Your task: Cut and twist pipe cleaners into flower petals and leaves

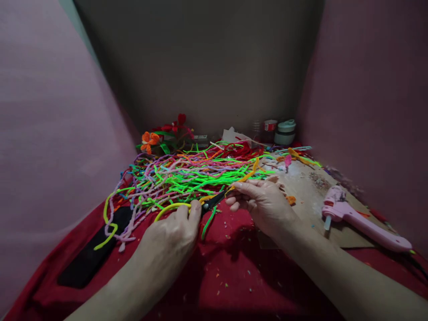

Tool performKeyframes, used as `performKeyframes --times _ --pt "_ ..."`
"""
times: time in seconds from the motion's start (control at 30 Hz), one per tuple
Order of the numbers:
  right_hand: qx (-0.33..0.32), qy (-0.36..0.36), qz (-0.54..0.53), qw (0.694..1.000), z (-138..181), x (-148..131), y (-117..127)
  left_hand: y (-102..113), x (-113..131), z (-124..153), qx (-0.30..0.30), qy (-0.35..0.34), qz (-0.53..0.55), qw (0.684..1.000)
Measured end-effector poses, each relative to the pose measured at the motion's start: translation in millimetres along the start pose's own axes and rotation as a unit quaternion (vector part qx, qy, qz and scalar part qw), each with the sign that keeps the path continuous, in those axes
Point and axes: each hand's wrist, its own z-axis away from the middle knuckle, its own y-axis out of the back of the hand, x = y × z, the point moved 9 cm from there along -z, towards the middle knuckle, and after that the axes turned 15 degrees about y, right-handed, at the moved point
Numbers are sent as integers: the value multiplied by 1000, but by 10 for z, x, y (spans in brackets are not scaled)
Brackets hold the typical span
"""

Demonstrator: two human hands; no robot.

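My left hand (177, 234) is closed around small scissors (214, 200) with dark blades, their handles hidden by my fingers. The blades point up and right, their tips beside the fingers of my right hand (259, 203). Between its thumb and fingertips, the right hand pinches an orange-yellow pipe cleaner (250, 173) that reaches up and away. Whether the blades touch it I cannot tell. A yellow strand (167, 209) curves out beside my left hand. Just beyond both hands spreads a tangled heap of pipe cleaners (200, 176) in green, pink, lilac and other colours.
A pink glue gun (361, 218) lies on cardboard (307, 196) to the right. A black flat object (96, 247) rests at left on the red cloth (220, 276). Orange flower (150, 141) and lidded container (285, 132) stand behind. Pink sheets or walls flank both sides.
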Motion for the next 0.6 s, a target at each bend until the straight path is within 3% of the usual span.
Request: performKeyframes --times 0.33,0.6 --pt "-1 -20 -13 1000 -3 63 33 51 15 7 37 -27 -21 999" --pt "4 -29 -17 999 1 66 20 -11 -13 19 51 1 -23 998"
